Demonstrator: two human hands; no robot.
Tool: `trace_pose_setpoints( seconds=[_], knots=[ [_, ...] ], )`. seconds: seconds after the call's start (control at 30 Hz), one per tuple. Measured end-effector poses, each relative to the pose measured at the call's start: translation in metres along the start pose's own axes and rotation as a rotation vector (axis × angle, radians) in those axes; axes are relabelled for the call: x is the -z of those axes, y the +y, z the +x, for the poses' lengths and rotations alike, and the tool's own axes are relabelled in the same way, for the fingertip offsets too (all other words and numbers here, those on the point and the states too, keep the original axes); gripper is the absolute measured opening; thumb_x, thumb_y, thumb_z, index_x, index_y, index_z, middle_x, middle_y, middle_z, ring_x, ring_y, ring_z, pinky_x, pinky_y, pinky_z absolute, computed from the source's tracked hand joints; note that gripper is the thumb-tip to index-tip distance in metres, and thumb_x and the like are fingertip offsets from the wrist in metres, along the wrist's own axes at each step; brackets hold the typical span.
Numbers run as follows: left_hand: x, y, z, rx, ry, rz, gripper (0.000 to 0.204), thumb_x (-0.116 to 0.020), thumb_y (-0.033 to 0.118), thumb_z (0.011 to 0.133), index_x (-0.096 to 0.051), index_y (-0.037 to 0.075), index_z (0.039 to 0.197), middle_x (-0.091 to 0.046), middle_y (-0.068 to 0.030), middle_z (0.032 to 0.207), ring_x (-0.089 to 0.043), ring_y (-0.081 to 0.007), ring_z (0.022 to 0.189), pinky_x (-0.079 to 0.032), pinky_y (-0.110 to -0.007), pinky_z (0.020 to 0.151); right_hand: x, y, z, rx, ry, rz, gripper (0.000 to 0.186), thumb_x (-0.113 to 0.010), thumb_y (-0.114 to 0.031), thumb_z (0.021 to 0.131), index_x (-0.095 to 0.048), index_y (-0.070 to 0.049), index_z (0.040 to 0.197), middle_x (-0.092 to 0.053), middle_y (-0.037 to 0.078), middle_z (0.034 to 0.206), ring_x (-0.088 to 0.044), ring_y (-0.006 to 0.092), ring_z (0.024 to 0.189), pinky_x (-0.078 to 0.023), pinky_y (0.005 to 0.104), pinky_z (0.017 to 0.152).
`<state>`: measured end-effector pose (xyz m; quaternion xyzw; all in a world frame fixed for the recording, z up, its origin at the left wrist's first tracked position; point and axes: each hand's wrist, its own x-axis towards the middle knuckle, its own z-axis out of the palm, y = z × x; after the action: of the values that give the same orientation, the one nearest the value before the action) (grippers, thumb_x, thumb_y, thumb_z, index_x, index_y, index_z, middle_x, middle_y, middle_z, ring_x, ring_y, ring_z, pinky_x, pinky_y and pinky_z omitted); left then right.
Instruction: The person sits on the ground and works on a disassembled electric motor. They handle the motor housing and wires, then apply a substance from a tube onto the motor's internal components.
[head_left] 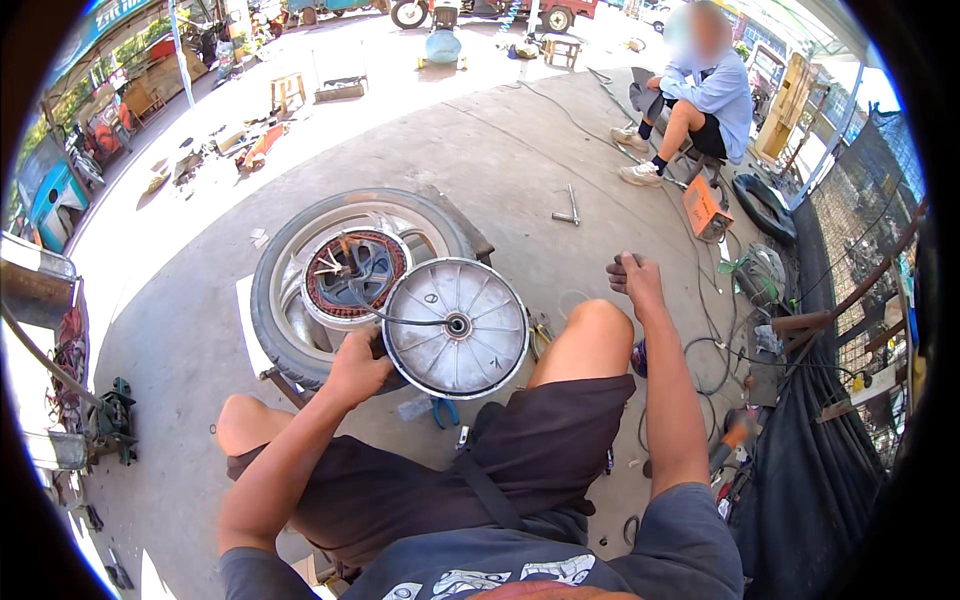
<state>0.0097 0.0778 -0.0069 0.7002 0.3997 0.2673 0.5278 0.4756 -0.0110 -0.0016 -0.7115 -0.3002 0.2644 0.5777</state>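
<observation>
A round silver motor cover (485,350) with raised ribs stands tilted toward me, just above my lap. My left hand (360,370) grips its lower left edge, the thumb and fingers partly hidden. Behind it lies a wheel with a black tyre (268,300), and in its hub sits a stator with copper-coloured windings (345,243). A black cable (400,321) runs from the stator to the middle of the cover. Out to the right, my right hand (637,277) is raised with curled fingers, away from the wheel; whatever it may hold is hidden.
Blue-handled pliers (445,411) lie below the cover. A metal T-shaped tool (568,208) is on the concrete ahead. At the right are an orange box (707,209), loose cables (712,310) and a black tyre (765,210). Another person (715,95) sits on a stool.
</observation>
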Motion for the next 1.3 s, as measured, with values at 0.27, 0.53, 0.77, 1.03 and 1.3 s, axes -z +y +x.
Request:
trace_pose_setpoints(
  seconds=[0.27, 0.53, 0.77, 1.03, 1.3],
  knots=[
    [-0.007, -0.001, -0.01, 0.142, -0.021, -0.365, 0.033, -0.062, -0.011, 0.084, -0.064, -0.007, 0.117, -0.071, -0.0126, 0.108, -0.069, -0.0194, 0.092, -0.058, -0.032, 0.078, -0.099, -0.043, 0.029, -0.366, -0.694, -0.064, 0.103, -0.037, -0.077, 0.093, -0.031, 0.012, 0.146, -0.052, 0.032, 0.137, -0.063, 0.0414, 0.111, -0.052, 0.0529, 0.094],
    [-0.007, -0.012, -0.006, 0.191, -0.049, -0.596, 0.038, -0.058, -0.012, 0.085, -0.061, -0.005, 0.123, -0.069, -0.012, 0.115, -0.069, -0.0215, 0.097, -0.059, -0.035, 0.086, -0.122, -0.041, 0.023, -0.557, -0.91, -0.04, 0.109, -0.029, -0.08, 0.091, -0.025, 0.012, 0.149, -0.045, 0.034, 0.144, -0.06, 0.042, 0.118, -0.048, 0.0551, 0.1],
    [-0.01, -0.012, 0.002, 0.309, -0.129, -0.834, 0.038, -0.051, -0.015, 0.088, -0.058, -0.003, 0.123, -0.066, -0.014, 0.119, -0.069, -0.0274, 0.106, -0.059, -0.045, 0.092, -0.125, -0.032, 0.02, -0.521, -1.073, 0.009, 0.107, -0.025, -0.08, 0.092, -0.031, 0.011, 0.147, -0.054, 0.027, 0.138, -0.064, 0.0347, 0.112, -0.051, 0.0484, 0.097],
    [-0.011, -0.015, 0.005, 0.312, -0.138, -0.926, 0.042, -0.048, -0.017, 0.087, -0.055, -0.004, 0.126, -0.065, -0.0161, 0.122, -0.068, -0.0308, 0.108, -0.056, -0.048, 0.096, -0.131, -0.026, 0.02, -0.526, -1.134, 0.018, 0.107, -0.022, -0.082, 0.091, -0.04, 0.011, 0.142, -0.06, 0.022, 0.134, -0.065, 0.03, 0.108, -0.053, 0.043, 0.09],
    [-0.012, -0.02, 0.002, 0.297, -0.11, -0.927, 0.044, -0.049, -0.017, 0.086, -0.055, -0.004, 0.128, -0.065, -0.0166, 0.121, -0.068, -0.031, 0.107, -0.056, -0.048, 0.095, -0.127, -0.04, 0.008, -0.518, -1.098, 0.076, 0.106, -0.019, -0.08, 0.093, -0.042, 0.011, 0.141, -0.064, 0.023, 0.127, -0.067, 0.0305, 0.106, -0.054, 0.0415, 0.089]
  ],
)
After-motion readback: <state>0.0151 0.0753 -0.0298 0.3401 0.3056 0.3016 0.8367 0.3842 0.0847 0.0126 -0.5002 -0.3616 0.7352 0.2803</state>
